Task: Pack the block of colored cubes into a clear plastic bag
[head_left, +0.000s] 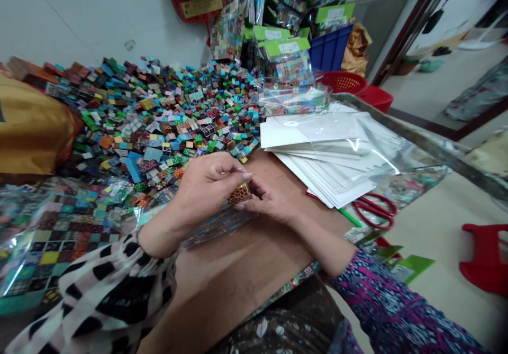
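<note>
My right hand grips a small block with a brown and orange leopard-like print between thumb and fingers. Over that block, my left hand is closed, with thumb and forefinger pinched together near its top edge; whatever is in the pinch is too small or hidden to make out. Below both hands a clear plastic bag lies on the brown tabletop, partly covered by my left hand and wrist. A large heap of small colourful patterned blocks lies just beyond my hands.
White cards in clear sleeves are stacked at right, near red-handled scissors and a green pen. Bagged patterned squares lie at left, beside a yellow sack. Green-topped packs and a blue crate stand behind.
</note>
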Motion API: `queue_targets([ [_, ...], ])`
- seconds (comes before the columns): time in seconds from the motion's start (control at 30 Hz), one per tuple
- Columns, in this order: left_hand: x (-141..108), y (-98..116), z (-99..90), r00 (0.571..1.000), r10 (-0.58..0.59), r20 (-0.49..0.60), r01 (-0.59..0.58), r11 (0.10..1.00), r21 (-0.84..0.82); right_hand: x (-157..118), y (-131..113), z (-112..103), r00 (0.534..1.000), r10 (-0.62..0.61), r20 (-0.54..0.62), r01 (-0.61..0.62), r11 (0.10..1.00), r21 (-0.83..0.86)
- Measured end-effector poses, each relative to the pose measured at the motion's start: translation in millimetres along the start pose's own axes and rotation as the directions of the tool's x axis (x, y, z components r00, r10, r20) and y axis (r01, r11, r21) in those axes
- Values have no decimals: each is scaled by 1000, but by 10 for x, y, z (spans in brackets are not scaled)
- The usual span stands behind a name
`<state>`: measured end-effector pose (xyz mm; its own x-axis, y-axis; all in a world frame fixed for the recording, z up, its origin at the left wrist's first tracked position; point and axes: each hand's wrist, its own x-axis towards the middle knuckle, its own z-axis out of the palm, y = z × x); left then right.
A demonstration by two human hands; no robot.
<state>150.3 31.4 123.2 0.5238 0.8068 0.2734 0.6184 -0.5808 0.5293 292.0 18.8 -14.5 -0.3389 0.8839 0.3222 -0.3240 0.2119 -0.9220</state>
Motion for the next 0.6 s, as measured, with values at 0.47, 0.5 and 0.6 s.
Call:
queue_targets([
  [0.47,149,-24,-113,966,233,108,-257,891,375,2,71,-11,1000,-14,-1,14,998,67],
  [0.5,162,-19,-137,954,258,154,-298,874,385,1,83,-13,1000,-17,1,17,998,69],
  [0.6,220,33,-218,897,332,293,-438,762,477,-5,111,-22,1000,-14,3,14,998,54],
])
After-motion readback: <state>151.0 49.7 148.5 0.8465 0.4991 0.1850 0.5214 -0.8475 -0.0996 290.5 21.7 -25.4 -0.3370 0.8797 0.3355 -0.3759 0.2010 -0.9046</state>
